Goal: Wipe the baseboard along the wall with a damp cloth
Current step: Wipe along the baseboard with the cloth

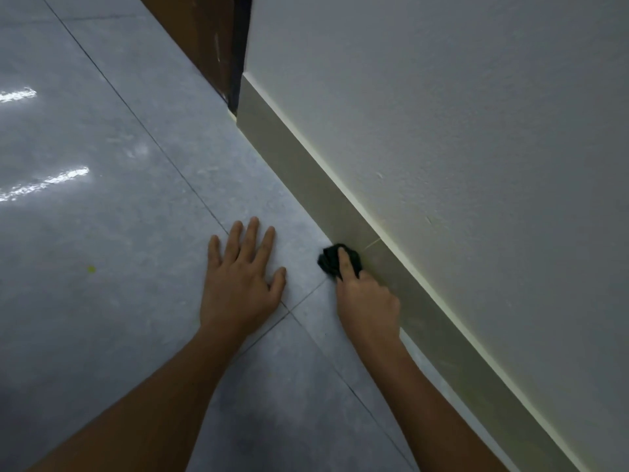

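The right hand (366, 298) pinches a small dark cloth (335, 259) against the baseboard (289, 158) where it meets the floor (136, 199); the left hand (240, 284) lies flat, fingers spread, holding nothing. So small a wad could slip out — or skip the top edge.

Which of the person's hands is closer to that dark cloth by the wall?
The right hand: it holds the dark cloth against the baseboard. The left hand lies flat on the floor, apart from the cloth, on the side away from the wall.
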Demonstrator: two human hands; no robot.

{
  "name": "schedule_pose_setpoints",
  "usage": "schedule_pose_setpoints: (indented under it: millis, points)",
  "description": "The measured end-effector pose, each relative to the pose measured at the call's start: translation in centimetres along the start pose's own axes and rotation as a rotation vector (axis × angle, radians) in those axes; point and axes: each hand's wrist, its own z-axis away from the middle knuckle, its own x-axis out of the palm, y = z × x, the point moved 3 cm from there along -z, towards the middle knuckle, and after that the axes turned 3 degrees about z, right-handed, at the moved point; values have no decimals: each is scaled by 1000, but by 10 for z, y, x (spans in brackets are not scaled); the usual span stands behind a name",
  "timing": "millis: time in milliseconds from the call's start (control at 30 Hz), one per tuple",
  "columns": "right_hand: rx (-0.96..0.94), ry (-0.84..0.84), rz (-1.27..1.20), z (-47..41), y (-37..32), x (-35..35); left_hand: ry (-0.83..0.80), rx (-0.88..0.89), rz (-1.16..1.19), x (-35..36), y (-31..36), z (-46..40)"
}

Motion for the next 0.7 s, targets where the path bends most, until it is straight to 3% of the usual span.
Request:
schedule_pose_setpoints:
  millis: [233, 400, 467, 633, 700]
  points:
    - [-13, 254, -83, -13, -16, -30, -9, -37, 7, 2, -7, 4]
    - [28, 40, -79, 11, 2, 13, -25, -13, 11, 5, 4, 13]
    - [68, 29, -81, 26, 20, 18, -17, -2, -3, 2, 3, 9]
    - [72, 523, -50, 17, 24, -12, -10, -8, -9, -2, 3, -3]
    - [68, 543, -63, 8, 14, -11, -14, -20, -11, 0, 2, -2]
